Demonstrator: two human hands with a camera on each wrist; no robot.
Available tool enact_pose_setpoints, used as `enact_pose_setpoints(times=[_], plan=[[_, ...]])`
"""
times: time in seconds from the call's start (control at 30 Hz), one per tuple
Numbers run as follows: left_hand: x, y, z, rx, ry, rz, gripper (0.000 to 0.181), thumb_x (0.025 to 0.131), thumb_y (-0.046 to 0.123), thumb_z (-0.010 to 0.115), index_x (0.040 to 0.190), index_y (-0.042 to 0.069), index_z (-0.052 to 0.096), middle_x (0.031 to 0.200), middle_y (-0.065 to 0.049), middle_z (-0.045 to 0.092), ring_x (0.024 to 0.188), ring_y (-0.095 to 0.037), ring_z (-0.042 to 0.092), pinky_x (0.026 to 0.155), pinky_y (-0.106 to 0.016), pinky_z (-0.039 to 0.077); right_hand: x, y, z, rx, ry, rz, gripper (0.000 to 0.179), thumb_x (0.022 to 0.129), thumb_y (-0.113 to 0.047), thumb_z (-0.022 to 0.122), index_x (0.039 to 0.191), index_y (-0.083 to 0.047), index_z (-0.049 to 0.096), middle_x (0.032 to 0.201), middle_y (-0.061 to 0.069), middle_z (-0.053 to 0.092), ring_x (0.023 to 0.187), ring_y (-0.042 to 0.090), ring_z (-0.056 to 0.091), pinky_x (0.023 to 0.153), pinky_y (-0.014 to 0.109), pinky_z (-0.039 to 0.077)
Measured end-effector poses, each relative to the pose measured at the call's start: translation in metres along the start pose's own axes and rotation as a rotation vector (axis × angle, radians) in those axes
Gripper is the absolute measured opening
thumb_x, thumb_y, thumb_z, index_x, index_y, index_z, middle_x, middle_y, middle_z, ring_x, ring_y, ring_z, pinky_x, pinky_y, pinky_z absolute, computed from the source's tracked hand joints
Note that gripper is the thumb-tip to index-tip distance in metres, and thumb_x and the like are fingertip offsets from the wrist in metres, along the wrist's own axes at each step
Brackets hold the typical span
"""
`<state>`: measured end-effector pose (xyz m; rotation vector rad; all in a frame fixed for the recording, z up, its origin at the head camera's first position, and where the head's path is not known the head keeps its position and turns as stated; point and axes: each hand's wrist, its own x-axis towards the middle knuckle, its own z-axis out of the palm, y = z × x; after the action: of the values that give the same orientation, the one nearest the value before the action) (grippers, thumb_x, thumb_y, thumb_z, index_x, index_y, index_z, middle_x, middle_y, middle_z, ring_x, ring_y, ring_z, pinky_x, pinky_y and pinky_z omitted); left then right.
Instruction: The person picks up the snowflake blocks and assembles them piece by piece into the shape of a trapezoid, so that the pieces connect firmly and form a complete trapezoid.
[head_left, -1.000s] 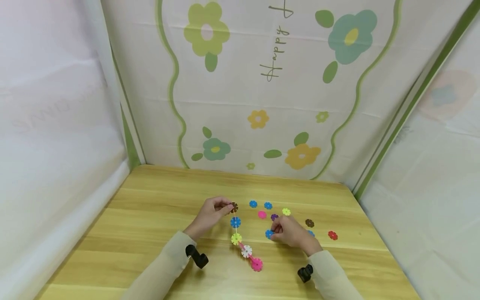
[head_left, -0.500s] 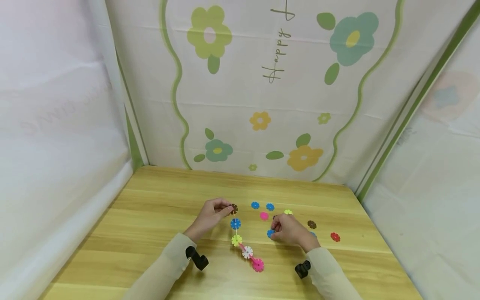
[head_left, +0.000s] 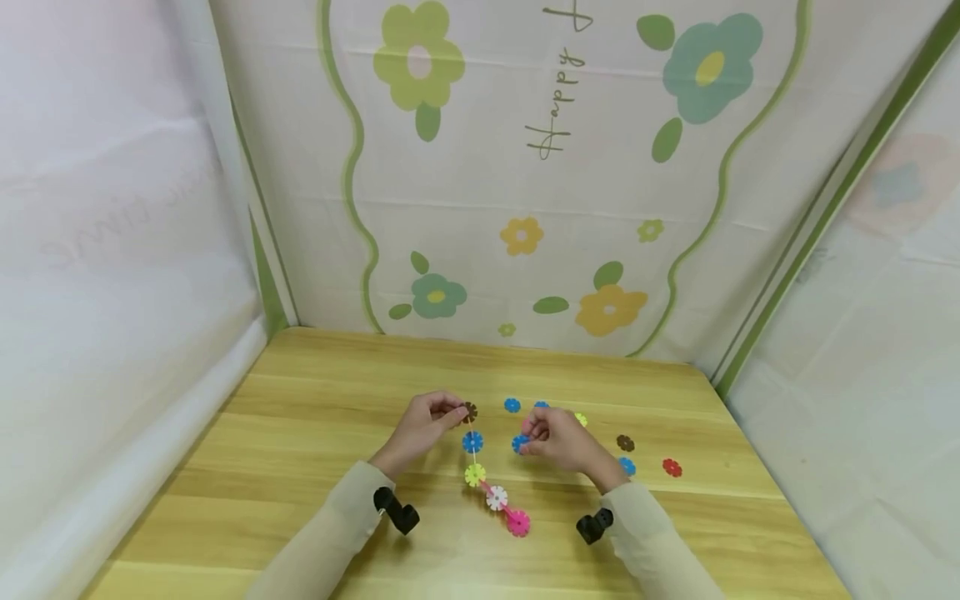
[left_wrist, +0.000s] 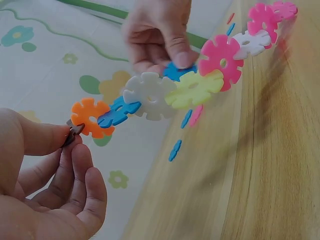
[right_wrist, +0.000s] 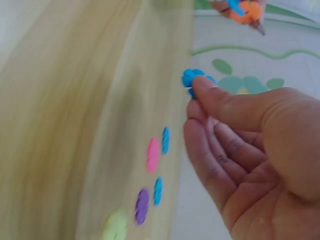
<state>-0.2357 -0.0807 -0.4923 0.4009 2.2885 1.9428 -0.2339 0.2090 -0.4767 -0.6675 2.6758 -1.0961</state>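
My left hand (head_left: 425, 429) pinches a brown snowflake disc (left_wrist: 73, 134) between thumb and forefinger. That disc ends a chain of interlocked notched discs: orange (left_wrist: 91, 118), blue (left_wrist: 119, 112), white (left_wrist: 150, 96), yellow (left_wrist: 194, 89), then pink (left_wrist: 222, 62) and white discs to a pink end (head_left: 518, 523). The chain hangs toward the front of the table. To the right of it, my right hand (head_left: 564, 442) pinches a loose blue snowflake disc (right_wrist: 191, 78) by thumb and fingertips, raised off the table. In the head view the fingers cover part of this blue disc.
Loose discs lie on the wooden table (head_left: 337, 367) behind and right of my right hand: blue (head_left: 512, 405), brown (head_left: 626, 443), another blue (head_left: 627, 467), red (head_left: 672, 467), and purple (right_wrist: 142, 206). Patterned cloth walls (head_left: 480, 167) enclose the back and sides.
My right hand has moved left and slightly away from me, carrying the blue disc nearer the chain. The left hand keeps holding the brown disc almost in place.
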Motion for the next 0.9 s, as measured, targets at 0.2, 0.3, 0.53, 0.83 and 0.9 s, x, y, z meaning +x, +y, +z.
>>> enact_pose_setpoints(times=[0.2, 0.3, 0.53, 0.83, 0.9], plan=[[0.0, 0.004, 0.0, -0.001, -0.003, 0.016, 0.016, 0.106, 0.018, 0.066, 0.114, 0.006, 0.075, 0.11, -0.012, 0.074, 0.111, -0.047, 0.068, 0.098, -0.059, 0.057, 0.013, -0.022, 0.008, 0.056, 0.086, -0.057, 0.016, 0.093, -0.011, 0.083, 0.1, -0.01, 0.069, 0.093, 0.002, 0.07, 0.083, 0.011, 0.066, 0.073, 0.023, 0.059], [0.0, 0.004, 0.0, -0.003, -0.005, 0.021, 0.016, 0.106, 0.018, 0.066, 0.114, 0.006, 0.075, 0.11, -0.012, 0.074, 0.111, -0.047, 0.068, 0.098, -0.059, 0.057, 0.017, -0.029, 0.012, 0.082, 0.137, -0.076, 0.015, 0.093, -0.014, 0.083, 0.1, -0.012, 0.069, 0.093, 0.001, 0.071, 0.082, 0.01, 0.068, 0.073, 0.024, 0.06], [0.001, 0.002, 0.002, -0.004, -0.009, 0.032, 0.017, 0.105, 0.019, 0.068, 0.113, 0.006, 0.075, 0.109, -0.011, 0.075, 0.11, -0.048, 0.068, 0.096, -0.06, 0.057, 0.022, -0.039, 0.019, 0.105, 0.221, -0.126, 0.012, 0.093, -0.016, 0.083, 0.096, -0.017, 0.072, 0.09, -0.002, 0.074, 0.079, 0.007, 0.071, 0.073, 0.024, 0.062], [0.001, 0.003, 0.003, 0.01, -0.003, 0.047, 0.017, 0.106, 0.02, 0.067, 0.112, 0.006, 0.075, 0.108, -0.012, 0.075, 0.108, -0.047, 0.069, 0.094, -0.059, 0.058, 0.022, -0.049, 0.025, 0.068, 0.249, -0.186, 0.009, 0.092, -0.011, 0.083, 0.092, -0.015, 0.075, 0.086, -0.002, 0.076, 0.076, 0.006, 0.071, 0.072, 0.023, 0.061], [0.001, 0.002, 0.003, 0.013, 0.001, 0.046, 0.016, 0.105, 0.021, 0.068, 0.111, 0.008, 0.075, 0.108, -0.011, 0.075, 0.106, -0.046, 0.069, 0.093, -0.059, 0.058, 0.022, -0.049, 0.027, 0.047, 0.263, -0.197, 0.009, 0.092, -0.01, 0.083, 0.091, -0.015, 0.075, 0.085, -0.003, 0.076, 0.075, 0.006, 0.071, 0.073, 0.023, 0.061]])
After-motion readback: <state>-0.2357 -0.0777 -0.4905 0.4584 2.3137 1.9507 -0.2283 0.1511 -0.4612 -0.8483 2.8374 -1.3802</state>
